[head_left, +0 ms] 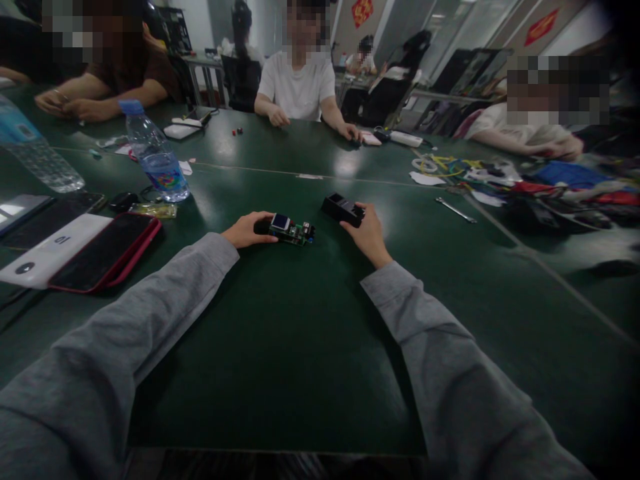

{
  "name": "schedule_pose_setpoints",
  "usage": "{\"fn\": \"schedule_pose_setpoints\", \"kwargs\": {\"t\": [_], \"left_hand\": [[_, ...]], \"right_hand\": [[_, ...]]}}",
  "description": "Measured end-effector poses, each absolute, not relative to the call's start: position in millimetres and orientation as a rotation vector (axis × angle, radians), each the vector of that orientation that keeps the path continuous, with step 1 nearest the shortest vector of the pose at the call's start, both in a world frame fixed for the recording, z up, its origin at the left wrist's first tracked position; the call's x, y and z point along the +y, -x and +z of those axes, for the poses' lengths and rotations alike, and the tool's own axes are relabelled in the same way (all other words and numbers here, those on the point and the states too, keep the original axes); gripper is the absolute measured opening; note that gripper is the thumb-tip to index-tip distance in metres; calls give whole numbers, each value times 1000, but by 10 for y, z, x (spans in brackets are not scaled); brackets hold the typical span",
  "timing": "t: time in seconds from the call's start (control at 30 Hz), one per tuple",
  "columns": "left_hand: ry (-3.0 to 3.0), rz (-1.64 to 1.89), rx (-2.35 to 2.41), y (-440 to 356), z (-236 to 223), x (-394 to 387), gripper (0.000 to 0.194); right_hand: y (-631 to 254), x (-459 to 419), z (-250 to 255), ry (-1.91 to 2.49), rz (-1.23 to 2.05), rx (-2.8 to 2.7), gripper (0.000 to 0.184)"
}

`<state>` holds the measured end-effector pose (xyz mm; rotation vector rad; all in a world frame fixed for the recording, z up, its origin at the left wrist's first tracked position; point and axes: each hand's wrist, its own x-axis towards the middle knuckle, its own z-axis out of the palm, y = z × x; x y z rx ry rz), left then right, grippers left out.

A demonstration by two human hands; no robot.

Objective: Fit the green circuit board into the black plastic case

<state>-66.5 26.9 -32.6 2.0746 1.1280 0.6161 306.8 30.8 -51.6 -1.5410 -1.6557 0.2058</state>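
My left hand (pixel 249 230) grips one end of a green circuit board (pixel 299 233) between thumb and fingers. The board carries a small screen (pixel 281 222) on its left part and black and blue parts at its right end. To the right, my right hand (pixel 369 233) has its fingers around the near end of a black plastic case (pixel 340 208). A narrow stretch of dark green table (pixel 280 353) separates the board from the case. Both things are just over or on the tabletop; which, I cannot tell.
On the left are a water bottle (pixel 156 157), another bottle (pixel 37 147), a red-cased phone (pixel 107 253) and a white power bank (pixel 50 247). A wrench (pixel 455 209) lies on the right, before a heap of cables (pixel 460 170). Several people sit around the table.
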Motion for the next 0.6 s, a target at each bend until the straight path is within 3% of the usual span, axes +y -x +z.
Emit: {"fn": "schedule_pose_setpoints", "kwargs": {"t": [0.6], "left_hand": [[-2064,654,1074,671,-351,281,72]], "right_hand": [[-2907,247,-280,1397,296,-1523,62]]}}
